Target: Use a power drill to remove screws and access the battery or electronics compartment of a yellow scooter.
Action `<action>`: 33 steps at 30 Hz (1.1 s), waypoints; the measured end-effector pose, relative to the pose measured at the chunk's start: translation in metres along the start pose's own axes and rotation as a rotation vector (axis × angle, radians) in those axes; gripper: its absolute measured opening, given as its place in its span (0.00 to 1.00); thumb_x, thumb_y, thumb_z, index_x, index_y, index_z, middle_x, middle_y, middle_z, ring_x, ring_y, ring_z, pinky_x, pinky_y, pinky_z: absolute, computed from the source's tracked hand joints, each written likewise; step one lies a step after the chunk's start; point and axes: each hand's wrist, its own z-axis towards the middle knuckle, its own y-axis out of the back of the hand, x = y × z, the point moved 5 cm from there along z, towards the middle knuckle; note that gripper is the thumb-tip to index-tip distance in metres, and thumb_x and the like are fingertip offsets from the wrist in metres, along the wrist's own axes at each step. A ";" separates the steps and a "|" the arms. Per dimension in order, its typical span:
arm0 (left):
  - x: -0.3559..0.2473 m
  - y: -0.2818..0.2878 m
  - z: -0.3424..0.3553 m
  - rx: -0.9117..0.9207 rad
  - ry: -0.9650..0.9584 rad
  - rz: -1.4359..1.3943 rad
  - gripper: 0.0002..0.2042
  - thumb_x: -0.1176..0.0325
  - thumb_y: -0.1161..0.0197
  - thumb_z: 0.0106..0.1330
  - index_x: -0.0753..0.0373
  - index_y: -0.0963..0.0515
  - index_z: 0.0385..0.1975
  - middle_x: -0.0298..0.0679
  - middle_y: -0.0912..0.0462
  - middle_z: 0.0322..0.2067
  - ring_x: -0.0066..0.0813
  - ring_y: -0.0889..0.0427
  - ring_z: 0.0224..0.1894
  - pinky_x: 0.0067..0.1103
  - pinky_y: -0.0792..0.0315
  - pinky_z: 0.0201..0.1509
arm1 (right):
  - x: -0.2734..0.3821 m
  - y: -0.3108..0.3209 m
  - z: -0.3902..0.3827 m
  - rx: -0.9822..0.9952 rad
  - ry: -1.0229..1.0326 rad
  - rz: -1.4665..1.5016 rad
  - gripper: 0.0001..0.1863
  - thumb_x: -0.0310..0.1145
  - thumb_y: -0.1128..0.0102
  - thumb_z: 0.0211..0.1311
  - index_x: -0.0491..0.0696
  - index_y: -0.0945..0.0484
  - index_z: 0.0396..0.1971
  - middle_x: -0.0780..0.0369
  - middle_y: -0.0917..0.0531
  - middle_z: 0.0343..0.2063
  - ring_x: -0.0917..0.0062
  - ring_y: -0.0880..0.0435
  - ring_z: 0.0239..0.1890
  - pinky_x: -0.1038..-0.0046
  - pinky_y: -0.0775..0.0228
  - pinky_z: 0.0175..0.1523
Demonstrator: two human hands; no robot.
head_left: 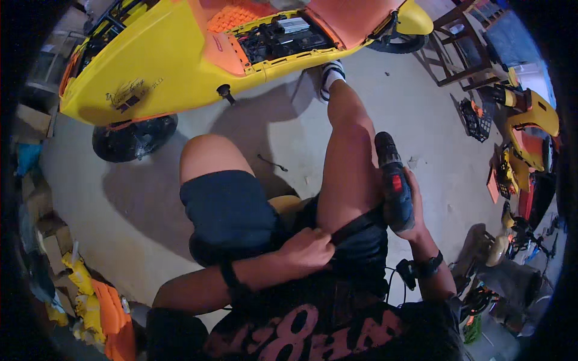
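My right hand (413,207) is wrapped round a dark cordless drill (394,183) with a red switch on its side. The drill's chuck points away from me, beside my right thigh. Closed in a fist, my left hand (308,248) grips the hem of my black shorts (358,225) at the right thigh. In front of me stands a yellow and orange scooter (168,66). Its floor section is uncovered, and dark parts and wiring (286,37) show inside. My right foot (332,75) rests on the floor by the scooter's lower edge.
A small dark strip (272,162) lies on the floor between me and the scooter. A wooden stool (463,45) stands at the far right, with a black basket (475,120) and yellow panels (533,114) nearer. Orange and yellow panels (111,313) are piled at the near left.
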 end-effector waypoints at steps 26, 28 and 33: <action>0.014 -0.003 -0.038 -0.095 -0.279 -0.277 0.13 0.56 0.38 0.58 0.60 0.18 0.23 0.40 0.21 0.29 0.39 0.20 0.40 0.35 0.25 0.45 | 0.044 -0.014 0.008 -0.010 0.226 -0.101 0.57 0.41 0.23 0.36 0.50 0.48 0.69 0.46 0.30 0.59 0.53 0.29 0.61 0.63 0.36 0.63; 0.012 0.000 -0.035 -0.235 -0.442 -0.360 0.11 0.59 0.37 0.57 0.59 0.19 0.22 0.41 0.20 0.31 0.38 0.20 0.40 0.35 0.25 0.46 | 0.043 -0.012 0.007 -0.007 0.222 -0.099 0.58 0.42 0.23 0.36 0.51 0.48 0.70 0.45 0.29 0.59 0.52 0.29 0.61 0.63 0.36 0.63; 0.013 -0.008 -0.030 -0.087 -0.420 -0.197 0.11 0.58 0.38 0.56 0.58 0.19 0.21 0.40 0.19 0.32 0.37 0.20 0.40 0.35 0.27 0.46 | 0.048 -0.007 0.006 0.000 0.192 -0.082 0.57 0.41 0.26 0.36 0.53 0.48 0.70 0.46 0.28 0.58 0.51 0.29 0.60 0.61 0.36 0.63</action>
